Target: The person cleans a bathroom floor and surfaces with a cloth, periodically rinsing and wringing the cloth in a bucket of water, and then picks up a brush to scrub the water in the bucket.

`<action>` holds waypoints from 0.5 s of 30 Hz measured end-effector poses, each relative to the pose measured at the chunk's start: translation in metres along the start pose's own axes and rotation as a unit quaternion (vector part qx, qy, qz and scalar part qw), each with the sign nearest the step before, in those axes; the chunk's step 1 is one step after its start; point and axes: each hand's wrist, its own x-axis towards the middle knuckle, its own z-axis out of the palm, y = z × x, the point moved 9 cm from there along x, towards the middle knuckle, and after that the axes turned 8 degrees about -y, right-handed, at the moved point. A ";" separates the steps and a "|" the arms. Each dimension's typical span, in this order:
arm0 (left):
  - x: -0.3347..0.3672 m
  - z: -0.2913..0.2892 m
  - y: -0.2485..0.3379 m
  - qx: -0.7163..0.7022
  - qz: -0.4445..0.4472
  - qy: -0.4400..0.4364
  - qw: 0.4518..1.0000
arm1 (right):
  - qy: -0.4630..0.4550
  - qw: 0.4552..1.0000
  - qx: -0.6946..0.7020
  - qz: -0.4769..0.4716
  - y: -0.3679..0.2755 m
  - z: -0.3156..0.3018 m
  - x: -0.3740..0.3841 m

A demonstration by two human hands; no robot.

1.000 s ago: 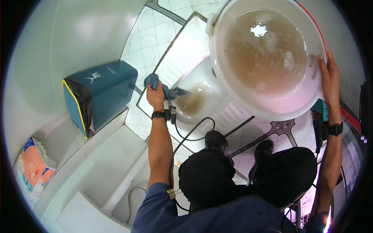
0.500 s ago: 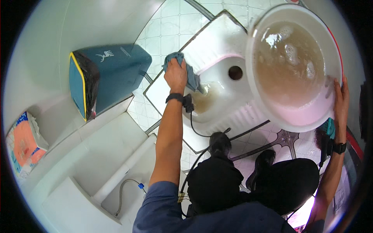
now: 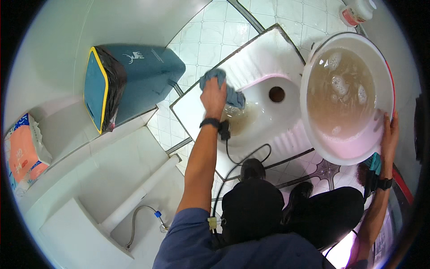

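My left hand (image 3: 214, 97) is closed on a bunched grey-blue cloth (image 3: 235, 97) at the left rim of a white squat toilet (image 3: 275, 49). Part of the cloth reaches over the edge of the bowl, above a shallow brownish puddle (image 3: 242, 120). My right hand (image 3: 390, 130) grips the right-hand rim of a large white bucket (image 3: 342, 154), its fingers on the outer side and the thumb toward the inside. The bucket holds murky brown water (image 3: 336, 96) with patches of foam. It overlaps the toilet's right side from above.
A teal bin (image 3: 150, 76) with a yellow-edged lid lies on its side at the left. Beyond the bucket stands a white bottle (image 3: 358, 12). A teal brush (image 3: 372, 166) is near my right wrist. A tissue pack (image 3: 27, 152) and a flexible hose (image 3: 134, 222) are at the left.
The bucket looks smaller and sits a little farther from the drain hole, with my right hand still on it. The cloth has shifted slightly toward the drain. The whole view has moved.
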 end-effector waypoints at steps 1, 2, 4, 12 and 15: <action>-0.016 0.003 -0.012 -0.026 0.025 0.026 0.999 | -0.017 0.999 0.025 0.024 0.001 0.003 -0.002; -0.029 0.006 -0.031 -0.035 0.027 0.061 0.997 | -0.020 0.998 0.032 0.040 -0.002 0.002 -0.005; -0.030 0.005 -0.067 -0.019 -0.029 0.029 0.999 | -0.002 1.000 -0.004 0.030 -0.012 0.003 -0.008; -0.051 0.007 -0.062 0.026 -0.065 0.036 0.997 | -0.014 0.999 0.038 0.003 -0.017 0.006 -0.004; -0.039 0.001 -0.062 0.040 -0.035 0.007 0.999 | 0.027 0.999 -0.002 -0.026 -0.025 -0.002 -0.009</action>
